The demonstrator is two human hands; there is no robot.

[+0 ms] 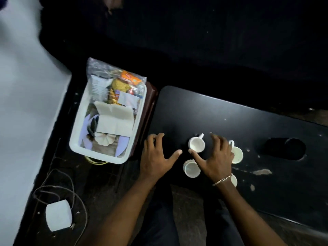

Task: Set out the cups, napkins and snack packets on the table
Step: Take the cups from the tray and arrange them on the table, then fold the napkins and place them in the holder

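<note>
**Cups out, napkins and packets still boxed**

Cups (196, 144) sit on the counter (230, 110): small, rigid, probably light and breakable; lift by handle or rim. Both grips, left (156, 157) and right (215, 157), spread open, empty. Napkins (115, 119), soft, and crinkly packets (124, 82) lie in the tray (106, 158).

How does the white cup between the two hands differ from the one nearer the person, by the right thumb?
The far cup shows its handle, pointing away from the person; the near cup shows none in this view. The far cup stands clear of the right hand, while the near cup is partly covered by that hand's thumb. The far cup's opening tilts slightly toward the camera, and the near cup's looks rounder. Both are small, white, empty and on the dark table.
</note>
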